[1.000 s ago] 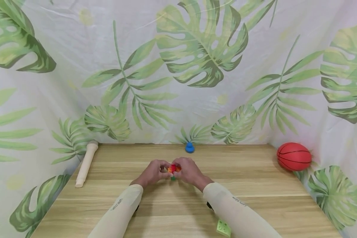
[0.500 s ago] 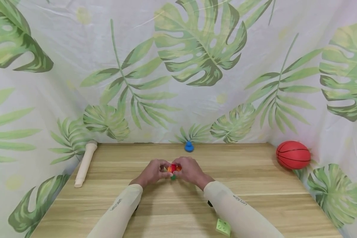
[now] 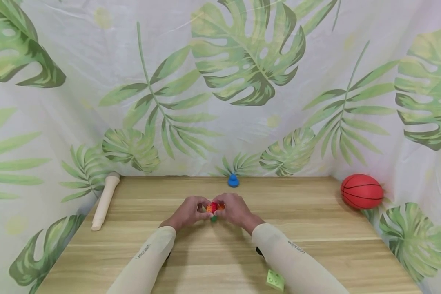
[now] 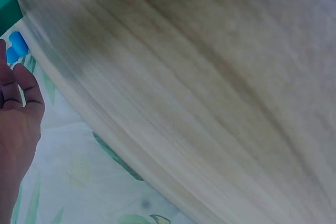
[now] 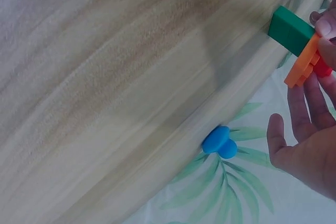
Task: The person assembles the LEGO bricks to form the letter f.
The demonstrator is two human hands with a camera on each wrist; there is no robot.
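Note:
Near the middle of the table in the head view, my left hand (image 3: 189,210) and right hand (image 3: 233,208) meet over a small stack of toy building bricks. A red brick (image 3: 214,207) sits on top, pinched by fingertips from both sides. Below it lies an orange brick (image 5: 302,69) with studs, best seen in the right wrist view. At the bottom is a green brick (image 5: 290,31), partly hidden by the hands in the head view. Only the loosely bent fingers of my left hand and a corner of the green brick show in the left wrist view.
A blue rounded object (image 3: 233,181) stands at the table's back edge. A pale club-like stick (image 3: 105,202) lies at the left edge, and a red basketball (image 3: 361,191) sits at the right. A light green brick (image 3: 275,281) lies near my right forearm. A leaf-print curtain (image 3: 242,134) hangs behind.

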